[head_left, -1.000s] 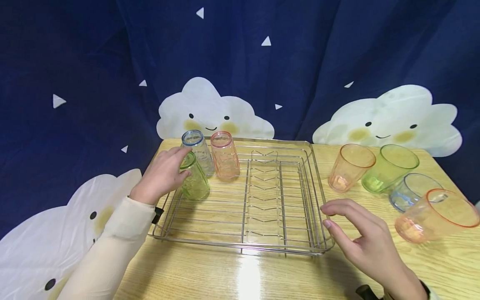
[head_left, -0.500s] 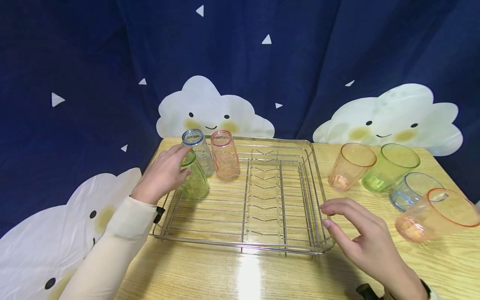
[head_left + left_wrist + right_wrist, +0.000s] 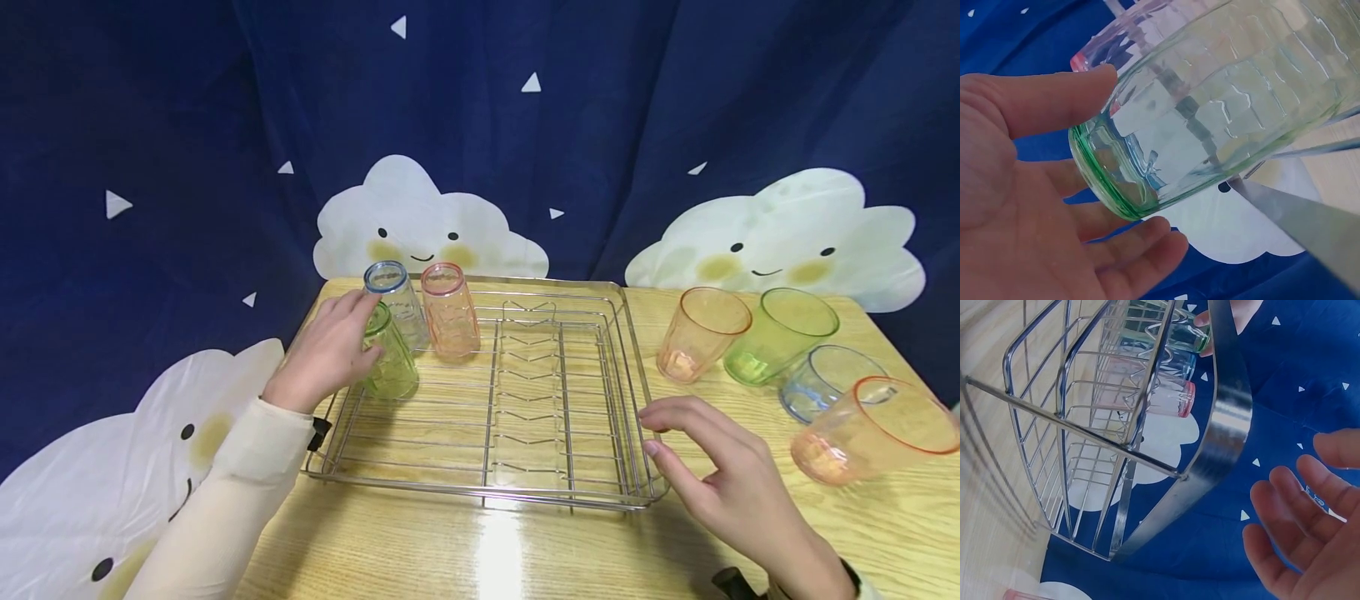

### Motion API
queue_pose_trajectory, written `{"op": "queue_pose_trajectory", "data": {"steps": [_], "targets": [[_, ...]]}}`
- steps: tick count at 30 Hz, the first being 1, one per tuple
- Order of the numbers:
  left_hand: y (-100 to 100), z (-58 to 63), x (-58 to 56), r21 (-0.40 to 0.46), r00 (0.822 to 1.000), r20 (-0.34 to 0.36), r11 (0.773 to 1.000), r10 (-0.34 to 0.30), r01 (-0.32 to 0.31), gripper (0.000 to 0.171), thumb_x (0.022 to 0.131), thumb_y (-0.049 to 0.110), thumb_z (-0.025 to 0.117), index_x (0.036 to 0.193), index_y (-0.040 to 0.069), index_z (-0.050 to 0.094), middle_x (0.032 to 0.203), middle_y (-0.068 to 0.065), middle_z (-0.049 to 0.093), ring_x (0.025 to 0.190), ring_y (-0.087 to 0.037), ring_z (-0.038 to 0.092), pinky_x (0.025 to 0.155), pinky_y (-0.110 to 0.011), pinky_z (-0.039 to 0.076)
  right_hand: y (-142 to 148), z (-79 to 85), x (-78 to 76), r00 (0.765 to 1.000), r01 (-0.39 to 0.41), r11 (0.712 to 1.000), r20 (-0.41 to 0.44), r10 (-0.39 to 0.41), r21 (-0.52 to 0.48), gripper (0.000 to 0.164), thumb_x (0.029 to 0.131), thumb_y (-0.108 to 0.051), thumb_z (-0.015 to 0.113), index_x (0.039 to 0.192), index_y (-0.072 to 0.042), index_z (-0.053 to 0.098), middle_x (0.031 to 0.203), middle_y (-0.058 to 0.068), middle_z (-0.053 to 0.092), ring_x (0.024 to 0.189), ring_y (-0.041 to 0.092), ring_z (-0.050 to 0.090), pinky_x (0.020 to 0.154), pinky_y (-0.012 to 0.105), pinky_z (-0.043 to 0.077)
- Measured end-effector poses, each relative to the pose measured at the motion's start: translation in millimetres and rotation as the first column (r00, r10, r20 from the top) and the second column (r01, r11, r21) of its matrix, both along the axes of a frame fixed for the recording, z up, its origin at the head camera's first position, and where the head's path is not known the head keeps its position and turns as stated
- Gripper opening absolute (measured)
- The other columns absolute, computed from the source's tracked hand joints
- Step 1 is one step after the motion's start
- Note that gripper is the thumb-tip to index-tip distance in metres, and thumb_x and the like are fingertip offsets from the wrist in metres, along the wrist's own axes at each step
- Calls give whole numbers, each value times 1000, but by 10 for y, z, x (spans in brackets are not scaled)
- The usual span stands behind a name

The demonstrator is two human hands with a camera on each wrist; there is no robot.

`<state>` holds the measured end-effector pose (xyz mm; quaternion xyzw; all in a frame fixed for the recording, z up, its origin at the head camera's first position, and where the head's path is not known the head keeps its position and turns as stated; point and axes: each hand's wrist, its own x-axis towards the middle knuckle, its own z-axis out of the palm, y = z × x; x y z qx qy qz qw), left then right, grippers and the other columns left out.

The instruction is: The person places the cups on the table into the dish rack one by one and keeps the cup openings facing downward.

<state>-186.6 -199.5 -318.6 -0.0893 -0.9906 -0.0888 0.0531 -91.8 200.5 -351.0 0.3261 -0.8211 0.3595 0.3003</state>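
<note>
My left hand (image 3: 326,350) is round the upturned base of a green tumbler (image 3: 393,367), its thumb on one side and its fingers on the other. In the left wrist view the thumb lies at the tumbler's green base ring and the fingers pass behind it. The tumbler stands upside down at the left of a wire dish rack (image 3: 525,492). Behind it stand an upturned blue tumbler (image 3: 408,317) and a pink tumbler (image 3: 452,321). My right hand (image 3: 727,475) is relaxed beside the rack's right front corner, fingers gently bent, holding nothing.
On the wooden table (image 3: 390,550), right of the rack, stand an orange cup (image 3: 686,346), a green cup (image 3: 776,333), a blue cup (image 3: 817,392) and another orange cup (image 3: 840,450), mouths up. A dark blue cloud-print curtain (image 3: 480,108) hangs behind.
</note>
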Motion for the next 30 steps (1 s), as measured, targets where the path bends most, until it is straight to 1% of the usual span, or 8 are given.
{"op": "queue_pose_trajectory", "data": {"steps": [6, 12, 16, 19, 22, 26, 28, 30], "targets": [[19, 44, 48, 6, 999, -31, 1000, 22, -21, 71, 79, 27, 66, 139, 6, 34, 143, -21, 33, 130, -39, 30, 105, -54, 31, 30, -21, -12, 1000, 7, 1000, 3, -7, 11, 17, 77, -9, 69, 94, -12, 67, 96, 2, 65, 98, 1, 57, 92, 6, 38], [79, 134, 154, 26, 994, -110, 1000, -1, 4, 65, 82, 29, 64, 137, 7, 39, 142, -18, 36, 130, -37, 31, 102, -56, 32, 63, -44, -23, 1000, 17, 1000, 16, -17, 19, 18, 77, -8, 69, 95, -13, 67, 98, 2, 65, 99, 0, 56, 92, 5, 38], [126, 155, 251, 49, 981, -190, 997, -48, 58, 59, 83, 29, 61, 134, 6, 43, 139, -16, 41, 128, -35, 36, 102, -52, 33, 67, -45, -32, 1000, 20, 999, 15, -20, 25, 18, 77, -9, 69, 95, -13, 67, 97, 2, 65, 99, 0, 56, 92, 5, 37], [180, 164, 315, 71, 969, -231, 992, -87, 106, 56, 83, 28, 60, 133, 6, 44, 138, -15, 43, 127, -34, 39, 102, -50, 34, 73, -37, -35, 1000, 22, 999, 15, -22, 29, 18, 77, -9, 69, 95, -13, 67, 97, 2, 65, 99, -1, 56, 92, 5, 37], [257, 180, 390, 95, 965, -236, 985, -117, 143, 55, 85, 30, 60, 133, 7, 44, 140, -14, 42, 127, -34, 40, 104, -49, 34, 84, -36, -40, 1000, 23, 999, 17, -24, 34, 18, 77, -9, 69, 95, -14, 67, 97, 2, 65, 99, -1, 56, 93, 5, 37], [404, 230, 569, 122, 959, -228, 972, -170, 201, 57, 85, 33, 60, 134, 9, 43, 142, -9, 40, 131, -29, 38, 109, -46, 30, 100, -37, -52, 1000, 22, 999, 19, -23, 36, 19, 77, -7, 68, 95, -14, 67, 97, 2, 65, 100, 0, 56, 93, 5, 37], [492, 256, 672, 124, 950, -235, 963, -205, 239, 58, 85, 34, 60, 135, 11, 42, 143, -6, 39, 132, -26, 37, 110, -45, 30, 110, -38, -60, 999, 25, 999, 22, -26, 37, 20, 77, -6, 69, 94, -14, 67, 97, 2, 65, 100, -1, 56, 93, 5, 37], [573, 274, 760, 120, 937, -254, 953, -241, 278, 59, 85, 35, 60, 136, 13, 41, 143, -5, 39, 132, -23, 36, 110, -43, 30, 121, -39, -68, 999, 28, 999, 25, -29, 38, 20, 76, -5, 69, 94, -13, 67, 97, 2, 65, 100, -1, 55, 93, 5, 37]]}}
